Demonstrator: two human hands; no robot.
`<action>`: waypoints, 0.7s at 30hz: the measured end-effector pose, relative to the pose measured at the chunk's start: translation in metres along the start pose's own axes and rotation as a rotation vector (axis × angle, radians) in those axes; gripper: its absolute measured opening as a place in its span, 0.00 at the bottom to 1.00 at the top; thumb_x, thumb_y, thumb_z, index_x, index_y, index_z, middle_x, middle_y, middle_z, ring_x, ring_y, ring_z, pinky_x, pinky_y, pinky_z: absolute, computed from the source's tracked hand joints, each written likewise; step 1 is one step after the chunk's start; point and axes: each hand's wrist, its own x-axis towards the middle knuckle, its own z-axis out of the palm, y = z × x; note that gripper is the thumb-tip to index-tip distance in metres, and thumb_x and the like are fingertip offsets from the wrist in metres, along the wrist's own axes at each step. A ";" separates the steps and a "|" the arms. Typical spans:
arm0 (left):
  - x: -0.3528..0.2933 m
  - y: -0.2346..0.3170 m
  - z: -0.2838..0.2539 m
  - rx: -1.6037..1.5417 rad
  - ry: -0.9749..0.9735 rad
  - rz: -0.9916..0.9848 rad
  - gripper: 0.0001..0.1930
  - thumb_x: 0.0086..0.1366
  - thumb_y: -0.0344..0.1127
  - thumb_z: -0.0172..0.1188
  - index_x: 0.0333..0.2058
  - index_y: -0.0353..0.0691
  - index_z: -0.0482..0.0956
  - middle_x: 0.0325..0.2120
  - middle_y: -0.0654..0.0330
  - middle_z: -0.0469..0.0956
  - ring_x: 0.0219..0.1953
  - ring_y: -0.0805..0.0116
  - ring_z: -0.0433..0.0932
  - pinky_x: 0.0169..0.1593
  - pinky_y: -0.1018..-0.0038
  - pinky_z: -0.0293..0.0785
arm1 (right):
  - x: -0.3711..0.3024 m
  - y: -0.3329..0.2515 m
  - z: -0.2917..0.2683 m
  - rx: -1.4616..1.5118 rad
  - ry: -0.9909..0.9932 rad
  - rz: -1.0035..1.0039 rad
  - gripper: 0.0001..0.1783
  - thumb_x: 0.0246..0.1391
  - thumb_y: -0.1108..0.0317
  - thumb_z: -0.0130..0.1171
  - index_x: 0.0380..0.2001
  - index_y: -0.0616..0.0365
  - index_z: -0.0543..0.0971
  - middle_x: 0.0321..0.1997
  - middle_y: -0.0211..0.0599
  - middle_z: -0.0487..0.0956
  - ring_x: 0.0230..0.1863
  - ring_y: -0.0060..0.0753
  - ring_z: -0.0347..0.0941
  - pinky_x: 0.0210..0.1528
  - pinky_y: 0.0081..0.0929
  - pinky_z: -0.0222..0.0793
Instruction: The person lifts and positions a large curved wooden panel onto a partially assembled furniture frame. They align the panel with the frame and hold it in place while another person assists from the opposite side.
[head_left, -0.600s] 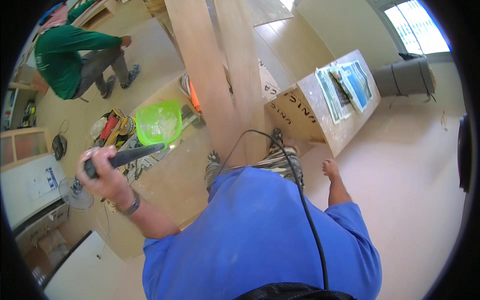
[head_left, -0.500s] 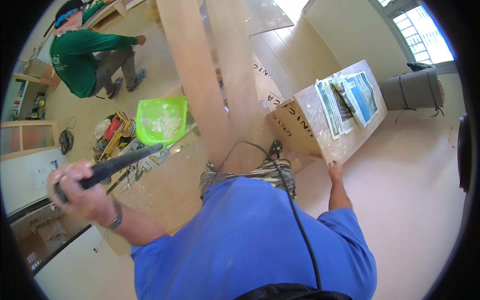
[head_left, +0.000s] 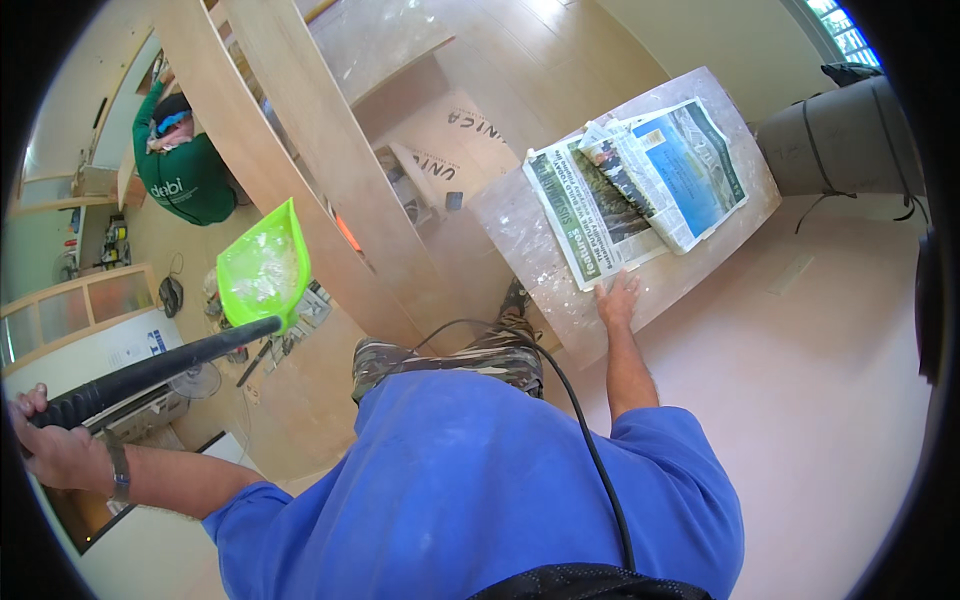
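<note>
Fingers of the left hand point(head_left: 48, 440) are wrapped fully closed around the grip end of a long black handle point(head_left: 150, 370), at roughly nine o'clock in the view. That handle runs up toward ten o'clock and ends at a bright green dustpan point(head_left: 265, 268), which is held raised and dusted with pale debris. The right hand point(head_left: 618, 300) lies flat, fingers spread and holding nothing, on a dusty tabletop point(head_left: 520, 240) near one o'clock, its fingertips touching the lower edge of folded newspapers point(head_left: 640, 185) (several sheets overlapping). A black cable point(head_left: 590, 450) crosses the blue shirt point(head_left: 480, 480). Another person in a green shirt point(head_left: 185, 180) crouches at eleven o'clock, well apart.
</note>
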 end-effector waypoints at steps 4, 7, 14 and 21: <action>0.011 0.018 0.003 -0.109 0.026 -0.069 0.08 0.57 0.27 0.50 0.20 0.33 0.65 0.18 0.60 0.61 0.22 0.70 0.61 0.33 0.73 0.66 | 0.015 0.013 0.005 -0.024 -0.014 -0.068 0.42 0.45 0.51 0.54 0.59 0.58 0.50 0.62 0.59 0.45 0.64 0.55 0.39 0.62 0.42 0.43; 0.006 0.028 0.013 -0.184 0.052 -0.095 0.09 0.58 0.29 0.48 0.20 0.34 0.65 0.19 0.61 0.59 0.23 0.71 0.58 0.33 0.72 0.63 | 0.014 0.009 -0.005 -0.005 -0.061 -0.100 0.43 0.46 0.50 0.53 0.58 0.62 0.50 0.61 0.63 0.46 0.64 0.56 0.38 0.63 0.41 0.39; -0.040 0.046 0.082 -0.287 0.149 -0.118 0.08 0.59 0.32 0.47 0.23 0.36 0.64 0.19 0.62 0.58 0.21 0.71 0.57 0.33 0.72 0.62 | 0.024 0.030 0.001 0.053 -0.150 -0.200 0.43 0.46 0.49 0.52 0.58 0.63 0.51 0.61 0.67 0.44 0.64 0.58 0.38 0.63 0.40 0.35; -0.073 0.063 0.135 -0.500 0.134 -0.148 0.12 0.56 0.36 0.50 0.18 0.43 0.60 0.18 0.65 0.57 0.20 0.74 0.56 0.29 0.74 0.56 | 0.020 0.029 -0.016 0.079 -0.240 -0.157 0.42 0.44 0.50 0.54 0.58 0.60 0.52 0.61 0.69 0.43 0.64 0.59 0.36 0.63 0.41 0.37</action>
